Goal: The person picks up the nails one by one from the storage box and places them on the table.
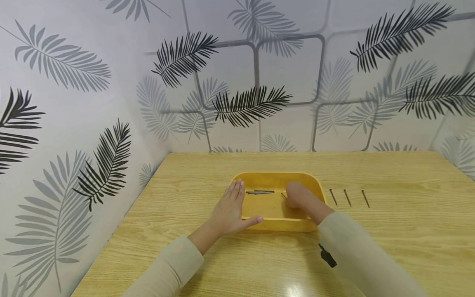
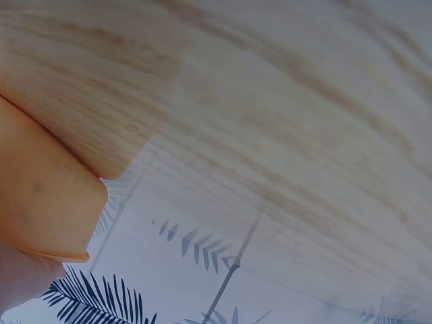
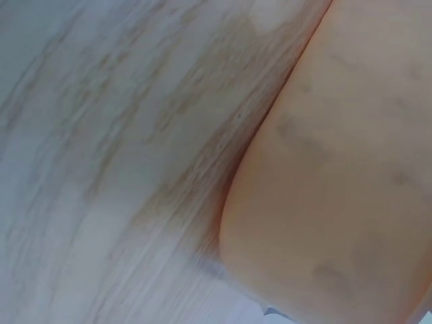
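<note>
A yellow plastic tray (image 1: 272,225) sits on the table with several dark nails (image 1: 259,192) lying together in its left part. My left hand (image 1: 231,208) rests on the tray's left end, fingers straight along the side and thumb over the near rim. Inside the right part, my right hand (image 1: 298,196) is curled, and a single nail (image 1: 283,196) sticks out at its left side. Its fingertips are hidden behind the hand. The tray's outer wall shows large in the left wrist view (image 2: 50,182) and the right wrist view (image 3: 331,169).
Three nails (image 1: 346,198) lie spaced in a row on the wooden table (image 1: 408,231), right of the tray. A wall (image 1: 230,136) with a leaf pattern rises behind the table's far edge, and another stretches along the left side.
</note>
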Available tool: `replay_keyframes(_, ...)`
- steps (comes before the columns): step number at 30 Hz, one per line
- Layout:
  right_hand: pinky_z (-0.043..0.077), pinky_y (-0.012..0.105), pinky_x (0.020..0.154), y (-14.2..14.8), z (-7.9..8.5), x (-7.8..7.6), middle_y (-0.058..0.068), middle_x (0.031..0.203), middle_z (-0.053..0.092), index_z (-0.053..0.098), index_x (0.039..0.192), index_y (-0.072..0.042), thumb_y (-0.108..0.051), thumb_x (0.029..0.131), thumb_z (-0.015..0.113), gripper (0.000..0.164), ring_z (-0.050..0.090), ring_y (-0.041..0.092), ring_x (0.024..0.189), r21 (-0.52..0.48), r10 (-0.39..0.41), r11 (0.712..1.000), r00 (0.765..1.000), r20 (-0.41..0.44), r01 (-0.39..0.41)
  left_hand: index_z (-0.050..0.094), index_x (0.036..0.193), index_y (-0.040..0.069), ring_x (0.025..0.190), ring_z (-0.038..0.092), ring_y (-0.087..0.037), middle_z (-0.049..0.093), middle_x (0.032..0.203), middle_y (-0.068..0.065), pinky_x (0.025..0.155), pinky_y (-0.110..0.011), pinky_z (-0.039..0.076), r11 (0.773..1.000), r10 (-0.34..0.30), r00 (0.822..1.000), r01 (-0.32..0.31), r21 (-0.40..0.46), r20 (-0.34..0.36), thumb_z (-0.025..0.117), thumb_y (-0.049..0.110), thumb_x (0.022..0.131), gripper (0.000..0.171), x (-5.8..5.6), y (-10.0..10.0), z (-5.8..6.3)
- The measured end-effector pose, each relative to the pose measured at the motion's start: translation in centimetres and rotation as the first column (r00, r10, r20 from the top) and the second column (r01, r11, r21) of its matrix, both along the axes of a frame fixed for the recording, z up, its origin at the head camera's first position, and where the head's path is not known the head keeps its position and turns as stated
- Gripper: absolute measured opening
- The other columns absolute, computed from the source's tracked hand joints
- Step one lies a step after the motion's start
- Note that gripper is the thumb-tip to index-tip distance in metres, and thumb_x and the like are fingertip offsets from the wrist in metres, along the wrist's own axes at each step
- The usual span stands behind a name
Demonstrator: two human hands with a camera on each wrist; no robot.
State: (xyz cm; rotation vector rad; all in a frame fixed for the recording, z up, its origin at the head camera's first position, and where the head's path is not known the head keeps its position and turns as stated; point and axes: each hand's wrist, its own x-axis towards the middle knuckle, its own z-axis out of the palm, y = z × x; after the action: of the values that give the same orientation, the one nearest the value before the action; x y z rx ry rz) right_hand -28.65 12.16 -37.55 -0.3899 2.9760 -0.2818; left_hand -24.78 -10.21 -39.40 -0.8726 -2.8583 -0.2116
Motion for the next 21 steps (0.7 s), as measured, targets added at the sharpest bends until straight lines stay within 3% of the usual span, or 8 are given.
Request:
replay_keyframes(4, 0.03, 0.022, 0.051, 0.5, -0.2, -0.3, 0.003, 0.061, 0.036, 0.037, 0.059, -0.009, 0.001, 0.072, 0.057, 0.025, 0.036, 0.017, 0.056, -0.092, -0.007, 0.996, 1.0, -0.024, 0.005, 0.016, 0.144, -0.01, 0.143, 0.013, -0.035, 0.014, 0.153, -0.024, 0.117, -0.044, 0.014, 1.0, 0.001, 1.0, -0.001, -0.001, 0.001, 0.002, 0.087, 0.071, 0.122, 0.0, 0.0, 0.0)
replay_keyframes(11, 0.031, 0.025, 0.048, 1.4, -0.6, -1.7, -0.001, 0.055, 0.032, 0.033, 0.052, -0.013, -0.007, 0.07, 0.063, 0.035, 0.032, 0.015, 0.052, -0.14, -0.002, 0.99, 0.998, -0.066, -0.007, 0.016, 0.144, -0.01, 0.143, 0.013, -0.035, 0.015, 0.153, -0.024, 0.117, -0.044, 0.014, 1.0, 0.003, 1.0, -0.003, -0.008, -0.001, 0.003, 0.086, 0.072, 0.121, 0.1, 0.0, 0.2)
replay_keyframes(14, 0.031, 0.027, 0.046, 2.7, -2.9, -4.2, -0.003, 0.052, 0.03, 0.033, 0.049, -0.015, -0.011, 0.069, 0.064, 0.037, 0.03, 0.014, 0.049, -0.153, 0.023, 0.988, 0.995, -0.094, -0.037, 0.016, 0.144, -0.01, 0.143, 0.013, -0.035, 0.015, 0.153, -0.024, 0.117, -0.044, 0.014, 1.0, 0.004, 1.0, -0.004, -0.008, -0.004, 0.004, 0.086, 0.073, 0.12, 0.1, 0.1, 0.2)
replay_keyframes(17, 0.026, 0.027, 0.042, 4.5, -6.9, -7.7, -0.008, 0.048, 0.023, 0.029, 0.047, -0.018, -0.014, 0.066, 0.062, 0.038, 0.023, 0.01, 0.044, -0.178, 0.073, 0.978, 0.976, -0.204, -0.11, 0.016, 0.144, -0.01, 0.143, 0.013, -0.036, 0.015, 0.153, -0.024, 0.117, -0.044, 0.014, 1.0, 0.002, 1.0, -0.002, -0.005, -0.007, 0.002, 0.086, 0.072, 0.121, 0.2, 0.1, 0.2)
replay_keyframes(19, 0.024, 0.028, 0.041, 5.3, -8.4, -9.2, -0.007, 0.046, 0.023, 0.032, 0.045, -0.016, -0.015, 0.068, 0.061, 0.037, 0.021, 0.01, 0.043, -0.166, 0.071, 0.98, 0.976, -0.207, -0.107, 0.016, 0.144, -0.01, 0.143, 0.013, -0.036, 0.015, 0.153, -0.025, 0.117, -0.044, 0.014, 1.0, 0.001, 1.0, -0.001, 0.0, -0.007, 0.001, 0.086, 0.072, 0.122, 0.2, 0.1, 0.2)
replay_keyframes(21, 0.022, 0.027, 0.04, 5.8, -8.8, -9.9, -0.007, 0.042, 0.025, 0.036, 0.042, -0.014, -0.015, 0.069, 0.061, 0.037, 0.019, 0.009, 0.041, -0.171, 0.056, 0.981, 0.979, -0.194, -0.09, 0.015, 0.144, -0.01, 0.143, 0.012, -0.036, 0.014, 0.153, -0.025, 0.117, -0.045, 0.014, 1.0, 0.0, 1.0, 0.0, 0.004, -0.004, 0.0, 0.086, 0.071, 0.122, 0.2, 0.1, 0.2)
